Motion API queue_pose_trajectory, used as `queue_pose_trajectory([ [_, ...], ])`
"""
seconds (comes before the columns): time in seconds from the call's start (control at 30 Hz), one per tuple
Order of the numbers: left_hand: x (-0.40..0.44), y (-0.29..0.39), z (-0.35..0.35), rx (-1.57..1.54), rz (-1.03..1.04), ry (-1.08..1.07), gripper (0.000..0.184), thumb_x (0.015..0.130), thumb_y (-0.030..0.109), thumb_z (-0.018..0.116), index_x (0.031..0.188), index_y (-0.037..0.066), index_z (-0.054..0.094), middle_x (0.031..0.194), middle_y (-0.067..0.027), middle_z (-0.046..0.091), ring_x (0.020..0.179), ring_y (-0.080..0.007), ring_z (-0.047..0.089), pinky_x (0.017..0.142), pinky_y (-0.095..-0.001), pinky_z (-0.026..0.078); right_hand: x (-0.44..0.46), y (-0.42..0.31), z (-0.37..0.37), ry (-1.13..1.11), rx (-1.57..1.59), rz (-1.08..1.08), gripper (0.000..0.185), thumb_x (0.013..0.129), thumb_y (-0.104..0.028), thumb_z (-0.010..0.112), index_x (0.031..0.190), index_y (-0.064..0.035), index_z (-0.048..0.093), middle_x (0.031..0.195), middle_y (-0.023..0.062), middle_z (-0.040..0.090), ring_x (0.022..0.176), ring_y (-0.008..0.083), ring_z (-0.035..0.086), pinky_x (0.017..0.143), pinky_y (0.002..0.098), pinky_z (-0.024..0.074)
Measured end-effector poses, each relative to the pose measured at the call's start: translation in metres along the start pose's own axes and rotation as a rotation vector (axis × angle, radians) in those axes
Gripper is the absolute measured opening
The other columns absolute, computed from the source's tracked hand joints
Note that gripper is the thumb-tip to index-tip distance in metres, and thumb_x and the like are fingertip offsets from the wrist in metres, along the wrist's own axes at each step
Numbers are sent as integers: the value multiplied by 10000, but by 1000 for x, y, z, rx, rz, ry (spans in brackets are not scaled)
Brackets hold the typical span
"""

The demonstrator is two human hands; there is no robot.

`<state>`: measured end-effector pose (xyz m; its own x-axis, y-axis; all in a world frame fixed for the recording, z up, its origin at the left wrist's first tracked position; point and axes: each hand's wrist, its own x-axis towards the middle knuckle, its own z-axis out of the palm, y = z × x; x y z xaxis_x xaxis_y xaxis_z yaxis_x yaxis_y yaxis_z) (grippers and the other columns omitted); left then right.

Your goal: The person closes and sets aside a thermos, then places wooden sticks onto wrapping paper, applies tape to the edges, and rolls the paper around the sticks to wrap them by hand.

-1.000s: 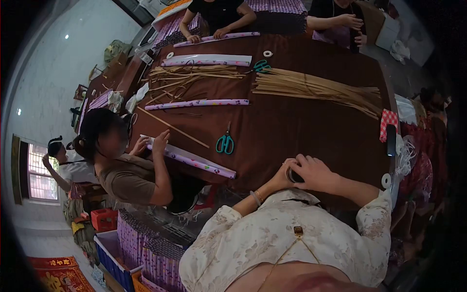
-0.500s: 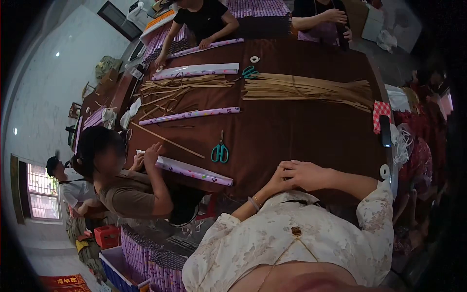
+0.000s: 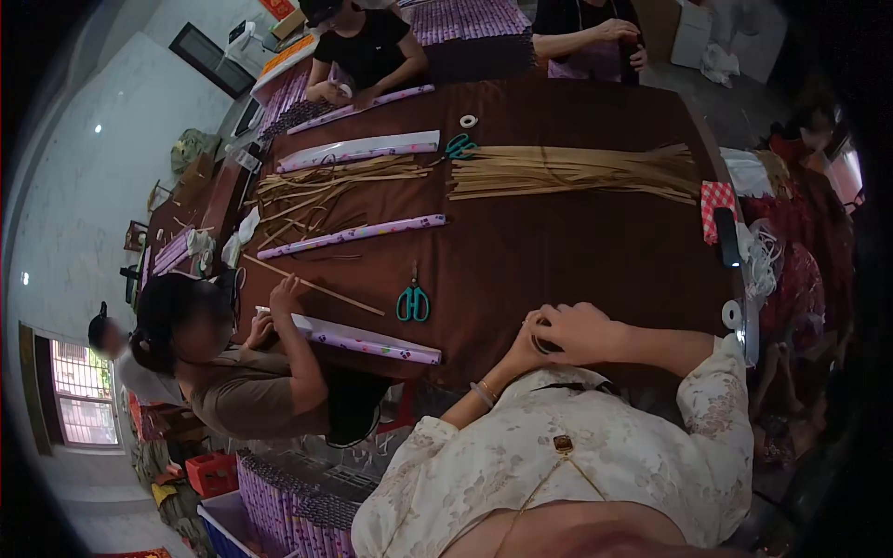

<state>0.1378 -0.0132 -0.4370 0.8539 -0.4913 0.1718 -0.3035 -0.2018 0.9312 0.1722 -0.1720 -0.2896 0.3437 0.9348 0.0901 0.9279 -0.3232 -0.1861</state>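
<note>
The right hand lies over the left hand at the near edge of the brown tabletop, its fingers bent and slightly parted, with a dark gap beneath the knuckles. The left hand's fingers are mostly covered, so how far either hand is closed, or whether something sits between the palms, cannot be told.

The teal-handled scissors point blades away from the wearer, handles toward the near edge, long axis running nearly straight out. They lie on the tabletop to the left of both hands, well apart from them. Nearer the left hand, a purple-patterned roll slants crosswise, its closer end short of the wrist, its far end by a co-worker's hand.
</note>
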Motion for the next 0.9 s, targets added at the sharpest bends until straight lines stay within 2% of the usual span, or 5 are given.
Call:
queue_pose_trajectory([
  [0.07, -7, -13, 5, -668, -429, 48, 753, 555, 165, 767, 1195, 26, 395, 1156, -133, 419, 1104, -259, 404, 960, -361, 306, 17, -16, -28, -409, 159, 561, 547, 755, -448, 616, 1171, -108, 512, 1133, 161, 481, 901, 256, 559, 622, 338, 483],
  [0.2, 1, 18, 1, -635, -262, 78, 732, 590, 120, 766, 1204, 23, 379, 1174, -132, 420, 1085, -258, 427, 949, -354, 340, 19, -15, -48, -525, 175, 618, 482, 741, -354, 638, 1112, -66, 531, 1135, 163, 478, 909, 254, 560, 623, 340, 490],
  [0.27, 4, 25, -5, -370, -188, 22, 720, 597, 118, 775, 1193, 21, 384, 1182, -132, 420, 1080, -254, 444, 949, -356, 350, 4, 1, -27, 336, -103, -135, 534, 801, -417, 557, 1169, -34, 505, 914, 140, 591, 775, 230, 599, 567, 319, 481],
  [0.4, -1, 11, -2, -278, -254, -15, 749, 556, 113, 794, 1188, 34, 400, 1202, -121, 409, 1126, -248, 422, 959, -365, 347, 24, -16, -43, -467, 307, 599, 459, 733, -310, 643, 1120, -93, 528, 1194, 151, 476, 1073, 275, 507, 744, 386, 469],
  [0.9, -18, -5, -1, 37, -128, -213, 538, 748, 139, 666, 1195, 65, 375, 1192, -76, 418, 1100, -211, 432, 927, -312, 359, 25, -37, 1, -30, -17, 588, 384, 684, -290, 644, 960, -40, 548, 825, 131, 562, 743, 196, 593, 525, 291, 482],
])
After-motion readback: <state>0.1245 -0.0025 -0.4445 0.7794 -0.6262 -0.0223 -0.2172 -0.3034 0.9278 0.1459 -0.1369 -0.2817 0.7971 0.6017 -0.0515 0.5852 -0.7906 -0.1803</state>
